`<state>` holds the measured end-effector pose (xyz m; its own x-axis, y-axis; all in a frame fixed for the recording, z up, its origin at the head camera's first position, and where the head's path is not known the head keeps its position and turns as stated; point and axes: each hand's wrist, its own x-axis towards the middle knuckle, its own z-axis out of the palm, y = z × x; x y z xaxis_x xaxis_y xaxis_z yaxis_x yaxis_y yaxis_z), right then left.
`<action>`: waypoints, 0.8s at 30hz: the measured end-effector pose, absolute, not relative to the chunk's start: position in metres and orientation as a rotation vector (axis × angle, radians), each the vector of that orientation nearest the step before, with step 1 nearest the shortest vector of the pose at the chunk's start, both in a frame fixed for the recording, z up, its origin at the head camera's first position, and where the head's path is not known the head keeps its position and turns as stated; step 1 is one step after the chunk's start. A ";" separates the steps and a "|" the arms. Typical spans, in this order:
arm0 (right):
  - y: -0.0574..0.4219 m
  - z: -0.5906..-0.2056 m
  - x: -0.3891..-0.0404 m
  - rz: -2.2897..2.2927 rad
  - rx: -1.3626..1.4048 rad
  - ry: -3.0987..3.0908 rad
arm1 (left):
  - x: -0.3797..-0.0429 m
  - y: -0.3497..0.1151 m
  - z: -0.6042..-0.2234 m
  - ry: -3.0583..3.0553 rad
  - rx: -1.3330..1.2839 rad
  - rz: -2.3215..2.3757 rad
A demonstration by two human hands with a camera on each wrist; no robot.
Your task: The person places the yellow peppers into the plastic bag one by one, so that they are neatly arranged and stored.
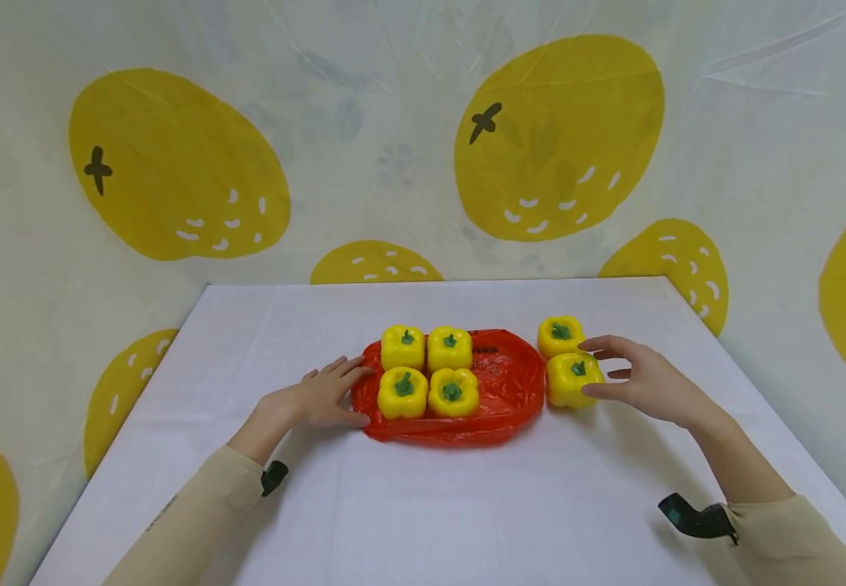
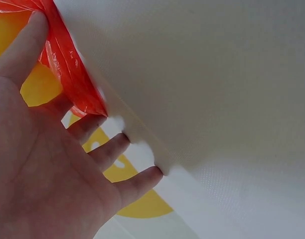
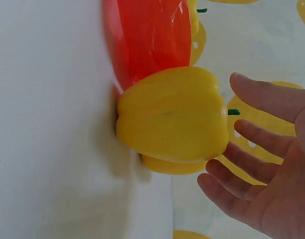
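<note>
A red plastic bag (image 1: 505, 389) lies spread out, with several yellow bell peppers (image 1: 403, 394) on its left part, stems up. At the bag's left end my left hand (image 1: 320, 396) rests with fingers spread, the thumb and fingertips right at the red plastic (image 2: 68, 64). Right of the bag stand two more yellow bell peppers, a nearer one (image 1: 571, 384) and a farther one (image 1: 559, 335) behind it. My right hand (image 1: 646, 376) is at the nearer pepper's right side, thumb and fingers apart; in the right wrist view this pepper (image 3: 172, 114) sits just beyond the fingertips.
A white cloth covers the table (image 1: 423, 513). Behind it hangs a pale curtain (image 1: 372, 106) printed with large yellow fruit. Dark wrist cameras (image 1: 695, 518) stick out at both beige sleeves (image 1: 789, 537).
</note>
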<state>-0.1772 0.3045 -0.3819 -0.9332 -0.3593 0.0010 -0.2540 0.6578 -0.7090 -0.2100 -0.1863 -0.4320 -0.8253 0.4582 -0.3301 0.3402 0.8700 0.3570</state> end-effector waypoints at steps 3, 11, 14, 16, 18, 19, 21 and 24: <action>0.305 -0.384 -0.177 -1.143 -0.519 2.718 | -0.210 -0.186 -0.432 2.631 0.589 0.401; 0.306 -0.392 -0.179 -1.159 -0.496 2.671 | -0.210 -0.186 -0.431 2.631 0.595 0.382; 0.306 -0.394 -0.179 -1.152 -0.467 2.670 | -0.210 -0.186 -0.431 2.630 0.593 0.384; 0.305 -0.395 -0.179 -1.139 -0.452 2.680 | -0.209 -0.186 -0.431 2.631 0.595 0.387; 0.305 -0.394 -0.178 -1.124 -0.441 2.693 | -0.209 -0.186 -0.431 2.632 0.593 0.391; 0.305 -0.394 -0.178 -1.120 -0.436 2.697 | -0.209 -0.186 -0.430 2.633 0.593 0.393; 0.304 -0.393 -0.178 -1.106 -0.429 2.706 | -0.209 -0.186 -0.430 2.631 0.592 0.397; 0.304 -0.391 -0.177 -1.094 -0.425 2.710 | -0.209 -0.186 -0.431 2.630 0.594 0.397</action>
<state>-0.1770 0.3038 -0.3908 -0.9414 -0.3309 -0.0659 -0.1923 0.6868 -0.7009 -0.2092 -0.1861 -0.4307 -0.8237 0.4615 -0.3294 0.3438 0.8685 0.3572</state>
